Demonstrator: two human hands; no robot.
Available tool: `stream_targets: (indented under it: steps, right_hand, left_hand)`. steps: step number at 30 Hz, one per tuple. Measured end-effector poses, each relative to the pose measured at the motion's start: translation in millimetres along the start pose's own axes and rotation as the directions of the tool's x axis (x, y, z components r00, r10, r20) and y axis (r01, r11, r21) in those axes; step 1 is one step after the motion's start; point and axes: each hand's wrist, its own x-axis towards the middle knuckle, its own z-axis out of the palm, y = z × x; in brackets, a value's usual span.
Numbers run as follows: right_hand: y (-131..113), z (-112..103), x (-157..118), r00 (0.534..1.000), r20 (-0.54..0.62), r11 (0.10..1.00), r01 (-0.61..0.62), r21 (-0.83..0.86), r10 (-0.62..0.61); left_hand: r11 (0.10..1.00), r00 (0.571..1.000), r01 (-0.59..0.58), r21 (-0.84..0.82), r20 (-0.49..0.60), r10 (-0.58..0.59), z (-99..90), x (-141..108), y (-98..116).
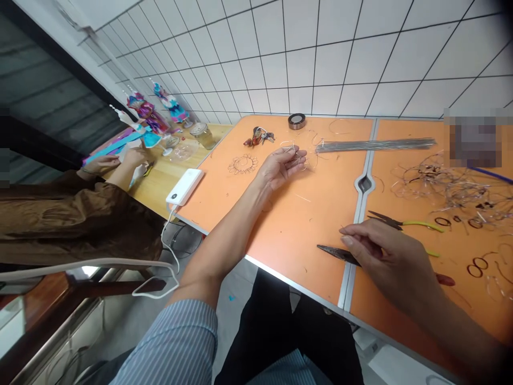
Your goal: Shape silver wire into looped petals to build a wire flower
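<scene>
White wall tiles rise behind an orange worktable split by a metal seam. Left of that seam, a thin wire shape sits in the fingers of the left hand, which lies palm up and curled in a narrow hold, pinching the wire. Bending fine wire by hand looks to be the work at this point. The right hand lies just right of the seam, its fingers curved over a dark pointed tool; whether they grip it or only rest there, I cannot tell. Yellow-handled pliers lie just above that hand.

Farther right of the seam are tangled wire scraps and small wire loops. A bundle of straight metal rods crosses the seam near the table's far edge. Left of it are a tape roll, a small wire figure, and a flat wire flower. A white power bank sits well left of the seam, at the table's corner. Beyond it, a co-worker's hands work among colourful decorated figures beside a glass jar.
</scene>
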Motion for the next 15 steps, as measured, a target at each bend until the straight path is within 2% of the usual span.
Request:
stream_targets:
  steps: [6, 12, 15]
  right_hand:
    - [-0.7, -0.7, -5.2, 0.995, -0.055, 0.995, 0.077, -0.06, -0.08]
    - [13.9, 4.2, -5.7, 0.983, -0.092, 0.974, 0.139, -0.179, -0.158]
    - [18.3, 4.3, -3.3, 0.978, -0.129, 0.963, 0.129, -0.235, -0.162]
  left_hand:
    - [1.0, 1.0, -0.004, -0.022, -0.023, 0.004, -1.2, 0.9, 0.6]
    - [1.0, 0.999, 0.008, -0.011, -0.039, -0.008, 0.5, -1.1, -1.5]
    - [0.999, 0.999, 0.033, -0.002, -0.012, -0.033, 4.0, -3.6, -3.8]
